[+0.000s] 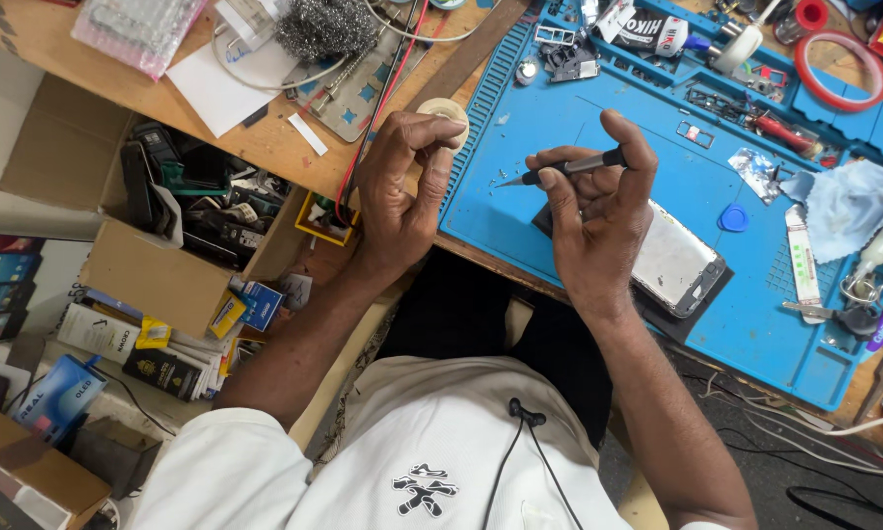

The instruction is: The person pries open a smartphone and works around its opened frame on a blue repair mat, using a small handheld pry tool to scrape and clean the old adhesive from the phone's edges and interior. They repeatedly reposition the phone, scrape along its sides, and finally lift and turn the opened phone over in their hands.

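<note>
While pinched between thumb and fingers of the right hand [598,211], sits near frame centre: a slim dark screwdriver [569,169], tip aimed left, raised over the blue work mat [520,196]. Just below and right of that hand, lying flat on the mat: an opened phone [679,260] with silvery back. Left of centre, hovers the left hand [402,186], fingertips curled narrowly together, whether holding something tiny cannot be told. Beyond it, a tape roll [445,108] on the wooden tabletop [88,59]. Lower left, a cardboard box [147,265] of parts.
</note>
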